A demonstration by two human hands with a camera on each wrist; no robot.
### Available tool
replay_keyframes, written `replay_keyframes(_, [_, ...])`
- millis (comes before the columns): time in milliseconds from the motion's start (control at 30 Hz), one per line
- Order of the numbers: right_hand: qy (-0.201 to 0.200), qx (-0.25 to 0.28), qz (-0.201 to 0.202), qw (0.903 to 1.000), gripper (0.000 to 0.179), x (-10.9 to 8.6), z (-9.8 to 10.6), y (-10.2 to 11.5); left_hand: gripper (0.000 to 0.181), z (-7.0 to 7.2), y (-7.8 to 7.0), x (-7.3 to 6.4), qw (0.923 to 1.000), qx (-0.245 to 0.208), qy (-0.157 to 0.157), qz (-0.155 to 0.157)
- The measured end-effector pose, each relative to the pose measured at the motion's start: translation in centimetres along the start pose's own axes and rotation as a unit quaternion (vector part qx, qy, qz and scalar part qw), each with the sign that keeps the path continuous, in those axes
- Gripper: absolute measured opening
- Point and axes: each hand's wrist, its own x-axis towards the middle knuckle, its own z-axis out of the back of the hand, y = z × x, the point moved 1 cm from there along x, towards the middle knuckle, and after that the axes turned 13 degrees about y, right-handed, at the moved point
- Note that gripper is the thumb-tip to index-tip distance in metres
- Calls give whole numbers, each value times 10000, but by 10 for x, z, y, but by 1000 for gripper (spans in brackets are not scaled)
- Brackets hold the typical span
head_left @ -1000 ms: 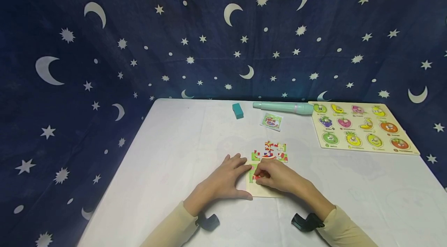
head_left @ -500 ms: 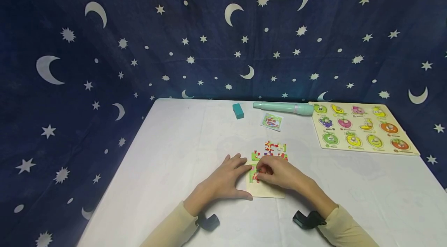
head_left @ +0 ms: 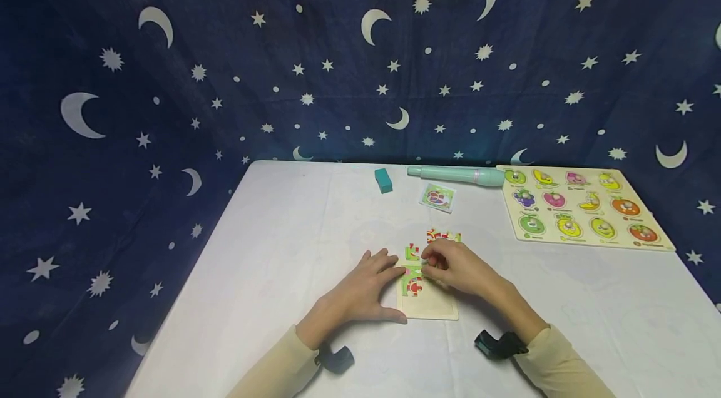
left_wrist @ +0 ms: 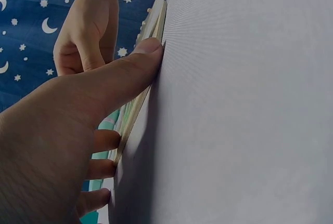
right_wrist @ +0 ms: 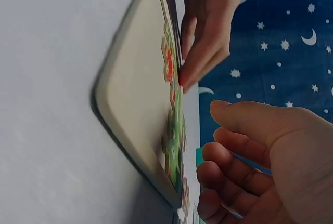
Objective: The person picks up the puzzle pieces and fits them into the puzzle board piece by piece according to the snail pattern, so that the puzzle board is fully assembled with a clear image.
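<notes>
A small pale wooden puzzle tray lies between the hands, with joined green, red and white puzzle pieces along its left side. My left hand has spread, fairly straight fingers; its thumb touches the near left corner and its forefinger the far left part. Over the tray's far right part hovers my right hand, fingers bent, thumb and forefinger apart. Nothing shows between them in the right wrist view, where the loosely curled right fingers hang beside the tray. Just beyond the tray lie loose puzzle pieces, partly hidden by the right hand.
Farther back lies a small picture card with a similar print. A teal block and a mint-green pen-shaped stick are along the back edge. At the back right sits a fruit peg board.
My right hand has let go of a red-and-green piece in the tray and moved up and right, towards the loose pieces. My left hand has stayed at the tray's left edge.
</notes>
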Motion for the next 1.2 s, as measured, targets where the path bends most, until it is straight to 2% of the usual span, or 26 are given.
replay_keyframes(167, [-211, -5, -56, 9998, 18, 3, 4, -7, 89, -1, 0, 0, 10000, -9, -23, -36])
replay_keyframes(567, [-376, 128, -447, 9982, 23, 11, 10, -21, 89, -3, 1, 1, 10000, 20, -64, -54])
replay_keyframes(767, [-546, 113, -494, 9972, 26, 16, 13, -27, 89, -3, 2, 1, 9999, 47, -84, -47])
replay_keyframes(1200, [-732, -15, -869, 9935, 29, 24, 19, -38, 90, -4, 2, 1, 9999, 3, -99, -43])
